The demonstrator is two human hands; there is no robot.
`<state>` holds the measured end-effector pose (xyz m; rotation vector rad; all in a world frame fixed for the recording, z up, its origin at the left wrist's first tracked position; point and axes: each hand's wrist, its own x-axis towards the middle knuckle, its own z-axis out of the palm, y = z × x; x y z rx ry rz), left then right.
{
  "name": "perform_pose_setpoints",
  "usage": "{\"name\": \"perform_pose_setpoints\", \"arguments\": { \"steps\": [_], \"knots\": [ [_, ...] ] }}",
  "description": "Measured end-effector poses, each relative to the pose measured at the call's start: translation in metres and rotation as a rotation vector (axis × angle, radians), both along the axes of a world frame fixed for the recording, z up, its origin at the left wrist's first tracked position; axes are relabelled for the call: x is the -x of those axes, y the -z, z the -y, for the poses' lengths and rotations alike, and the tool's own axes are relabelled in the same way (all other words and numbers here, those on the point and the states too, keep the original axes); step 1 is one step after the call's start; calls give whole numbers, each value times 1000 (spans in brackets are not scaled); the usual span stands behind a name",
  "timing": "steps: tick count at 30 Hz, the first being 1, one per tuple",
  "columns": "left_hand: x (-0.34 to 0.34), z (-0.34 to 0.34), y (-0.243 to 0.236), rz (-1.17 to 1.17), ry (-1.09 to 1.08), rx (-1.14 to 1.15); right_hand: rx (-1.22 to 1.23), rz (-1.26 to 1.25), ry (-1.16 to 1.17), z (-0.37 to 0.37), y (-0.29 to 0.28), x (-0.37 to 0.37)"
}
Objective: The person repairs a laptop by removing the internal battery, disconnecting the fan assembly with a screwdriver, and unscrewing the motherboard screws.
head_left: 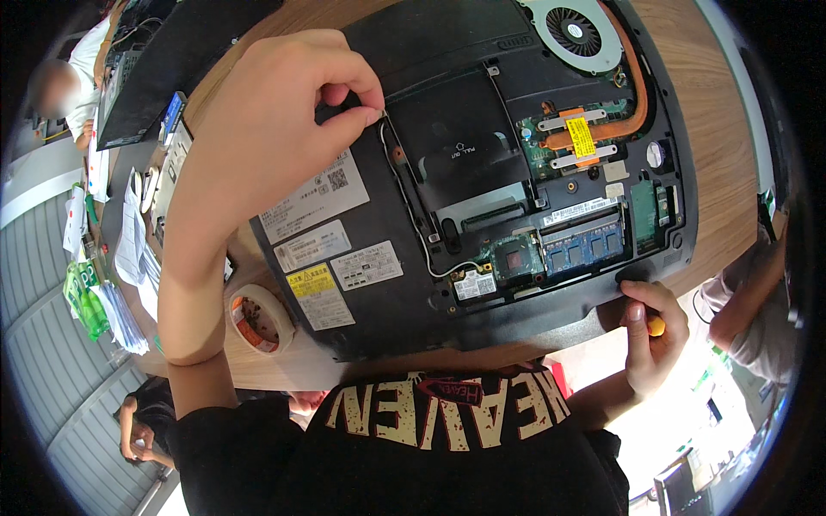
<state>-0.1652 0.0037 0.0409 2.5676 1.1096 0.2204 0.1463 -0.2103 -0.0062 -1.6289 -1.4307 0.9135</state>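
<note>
A black laptop (404, 322) lies upside down on the wooden table with its bottom cover off. My left hand (301, 103) reaches over its left side, thumb and index finger pinched at the upper left corner of the black drive caddy (456, 129). Whatever sits between those fingertips is too small to make out. Beside the caddy runs a thin white cable (404, 198). At the laptop's near right edge, my right hand (656, 340) is closed around a yellow-orange tool handle (656, 326); only its rounded end shows. The index fingertip touches the laptop's edge.
The laptop's fan (574, 34), copper heat pipe (638, 95) and blue memory module (583, 249) are exposed. Left of it stands a round tub (261, 320) holding small dark pieces. Papers (133, 232) and a dark screen (176, 73) lie farther left. Other people are at both sides.
</note>
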Motion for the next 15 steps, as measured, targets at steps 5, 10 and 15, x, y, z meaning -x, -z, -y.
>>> {"name": "perform_pose_setpoints", "arguments": {
  "steps": [5,10,15],
  "knots": [
    [1,-3,3,-4,-3,-12,21,34,0,2,-2,2],
    [1,-4,3,-39,-15,29,9,6,3,5,-3,6],
    [4,-5,5,6,-5,25,-49,61,-53,10,-16,4]
  ]
}}
